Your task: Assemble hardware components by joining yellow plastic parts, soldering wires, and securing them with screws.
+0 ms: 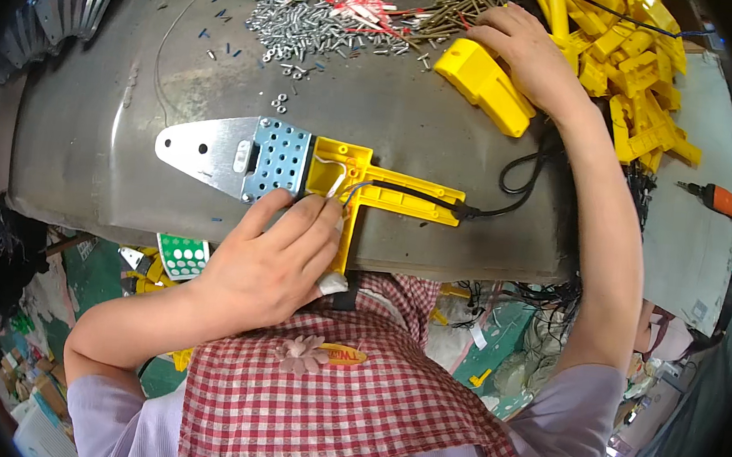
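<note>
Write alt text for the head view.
A person's left hand touches an open yellow housing with a black cable in it and a silver plate beside it. The right hand is at another yellow part, near loose screws on a gray table.

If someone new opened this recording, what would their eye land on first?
Probably the bright yellow open housing at the middle of the bench, joined to a pointed metal plate on its left, with the left hand over its near side. Next, the heap of yellow parts at upper right, near the right hand, and the silvery screws scattered at top centre.
</note>
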`<state>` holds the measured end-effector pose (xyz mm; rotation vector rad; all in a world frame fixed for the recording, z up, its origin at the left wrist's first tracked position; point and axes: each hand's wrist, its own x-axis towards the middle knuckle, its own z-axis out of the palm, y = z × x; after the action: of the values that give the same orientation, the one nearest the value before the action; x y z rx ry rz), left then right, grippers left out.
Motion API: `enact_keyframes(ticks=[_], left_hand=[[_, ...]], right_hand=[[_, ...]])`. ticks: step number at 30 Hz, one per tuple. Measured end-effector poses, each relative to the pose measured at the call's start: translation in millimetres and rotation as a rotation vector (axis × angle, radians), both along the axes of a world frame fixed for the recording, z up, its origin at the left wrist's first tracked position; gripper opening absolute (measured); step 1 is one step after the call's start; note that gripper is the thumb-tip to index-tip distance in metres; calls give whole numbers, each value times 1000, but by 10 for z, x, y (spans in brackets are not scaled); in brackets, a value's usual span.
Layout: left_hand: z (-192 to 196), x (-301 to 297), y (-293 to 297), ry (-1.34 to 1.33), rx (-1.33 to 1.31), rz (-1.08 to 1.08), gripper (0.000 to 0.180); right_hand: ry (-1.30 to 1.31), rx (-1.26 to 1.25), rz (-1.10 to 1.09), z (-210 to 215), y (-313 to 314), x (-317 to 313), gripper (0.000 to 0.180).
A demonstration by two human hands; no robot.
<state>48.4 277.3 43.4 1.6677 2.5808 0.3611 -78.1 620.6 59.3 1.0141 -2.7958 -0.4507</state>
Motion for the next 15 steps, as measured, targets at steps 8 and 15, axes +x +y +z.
enact_keyframes(ticks=[8,15], left_hand=[[-67,-14,-32,-15,25,-12,55],[-75,-11,-55,38,20,-28,51]], right_hand=[[-754,-1809,-600,210,-660,1672,49],[-375,-1632,-343,-349,-872,1900,39]])
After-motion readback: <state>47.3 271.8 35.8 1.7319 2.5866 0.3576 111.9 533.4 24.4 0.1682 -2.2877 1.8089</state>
